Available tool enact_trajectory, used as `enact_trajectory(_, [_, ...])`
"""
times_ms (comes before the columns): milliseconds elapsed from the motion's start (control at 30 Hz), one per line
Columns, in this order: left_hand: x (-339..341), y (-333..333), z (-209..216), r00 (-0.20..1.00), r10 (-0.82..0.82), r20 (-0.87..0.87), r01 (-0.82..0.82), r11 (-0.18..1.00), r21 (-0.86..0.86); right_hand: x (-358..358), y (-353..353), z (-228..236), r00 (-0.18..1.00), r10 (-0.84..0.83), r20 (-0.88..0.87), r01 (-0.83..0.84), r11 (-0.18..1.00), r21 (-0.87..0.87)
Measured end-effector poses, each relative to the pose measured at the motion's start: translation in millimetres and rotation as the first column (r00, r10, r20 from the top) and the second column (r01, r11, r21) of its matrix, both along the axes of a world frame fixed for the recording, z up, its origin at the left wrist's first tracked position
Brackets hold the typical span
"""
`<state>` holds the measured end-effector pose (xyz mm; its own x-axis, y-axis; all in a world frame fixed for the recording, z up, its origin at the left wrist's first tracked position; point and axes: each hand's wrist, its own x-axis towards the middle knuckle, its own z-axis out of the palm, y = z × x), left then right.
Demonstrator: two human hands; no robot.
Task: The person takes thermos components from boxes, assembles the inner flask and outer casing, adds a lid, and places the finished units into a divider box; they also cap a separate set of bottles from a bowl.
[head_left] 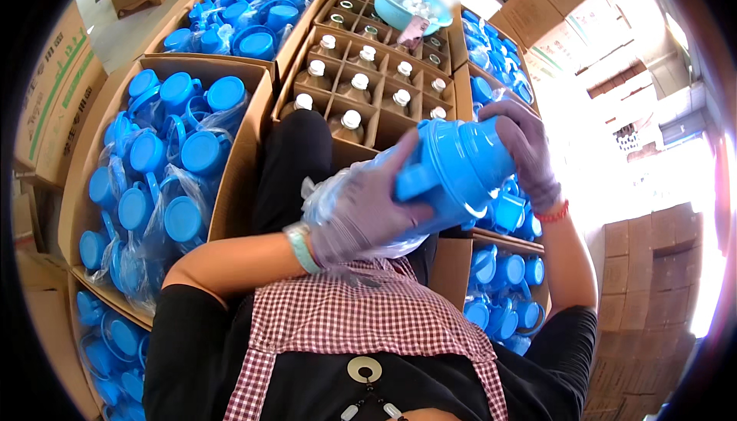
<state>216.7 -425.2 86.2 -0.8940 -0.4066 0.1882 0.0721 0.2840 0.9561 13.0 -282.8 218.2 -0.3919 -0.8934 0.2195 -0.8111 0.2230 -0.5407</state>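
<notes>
A blue plastic thermos jug (449, 164) lies tilted across my lap, its top toward the upper right. My left hand (365, 217), in a grey-purple glove, is wrapped round its body beside the handle. Clear plastic wrap (326, 194) covers the lower end. At the top, my right hand (530, 148), gloved the same way, grips the cup-shaped lid (491, 152). Whether that lid is loose or seated, I cannot tell. Just beyond the jug stands a divided carton (368, 145) of brownish bottles (351, 125) with white caps.
Cartons of blue jugs stand on my left (203, 152), far left (280, 18) and right (507, 271). A light-blue basin (391, 10) of white pieces rests on a farther divided carton, beside a phone-like object (414, 31). Stacked cardboard boxes (645, 283) line the right.
</notes>
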Motion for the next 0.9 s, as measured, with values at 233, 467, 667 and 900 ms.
enact_trajectory(233, [14.0,-83.1,19.7,0.766,-0.615,-0.187,0.637,0.686,0.352,75.9,9.7,30.2,0.784,0.459,-0.417,-0.523,0.851,-0.045])
enact_trajectory(467, [3.3,-49.3,-15.5,0.948,-0.234,-0.217,0.301,0.882,0.363,31.3,0.6,5.6,0.893,0.332,-0.303,-0.375,0.922,-0.095])
enact_trajectory(667, [28.2,-89.6,-5.2,0.873,-0.474,-0.118,0.487,0.864,0.13,19.9,20.7,1.6,0.865,0.386,-0.32,-0.447,0.883,-0.144])
enact_trajectory(900, [43.9,-65.3,-103.0,0.989,-0.13,-0.072,0.078,0.868,-0.491,13.2,21.4,-1.3,0.865,0.41,-0.29,-0.482,0.841,-0.247])
